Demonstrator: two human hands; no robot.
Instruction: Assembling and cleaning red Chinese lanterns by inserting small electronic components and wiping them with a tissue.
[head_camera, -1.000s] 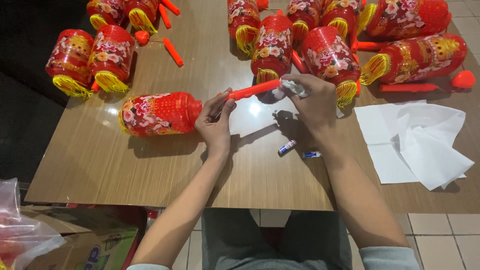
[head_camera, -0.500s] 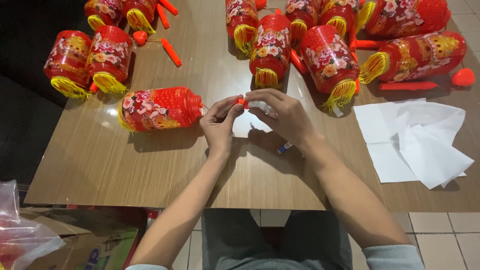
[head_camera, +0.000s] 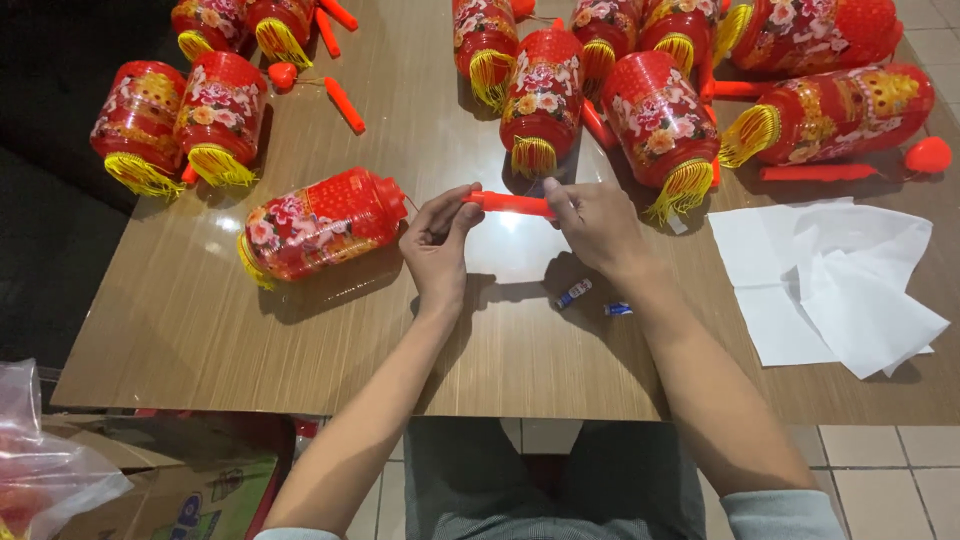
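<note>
On the table (head_camera: 200, 330), both hands hold a stick (head_camera: 508, 204) level above the middle: the left hand (head_camera: 437, 243) at its left end, the right hand (head_camera: 592, 222) at its right end. A lantern (head_camera: 318, 223) lies on its side just left of the left hand. Two small batteries (head_camera: 590, 298) lie near the right wrist. Paper sheets (head_camera: 830, 280) lie to the right. More lanterns (head_camera: 600, 90) lie behind the hands, and two others (head_camera: 180, 120) at the far left.

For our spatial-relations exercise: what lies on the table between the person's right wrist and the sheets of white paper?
In the head view, nothing: bare wooden table separates the right hand wrist from the white paper. The two small batteries lie on its other side.
</note>
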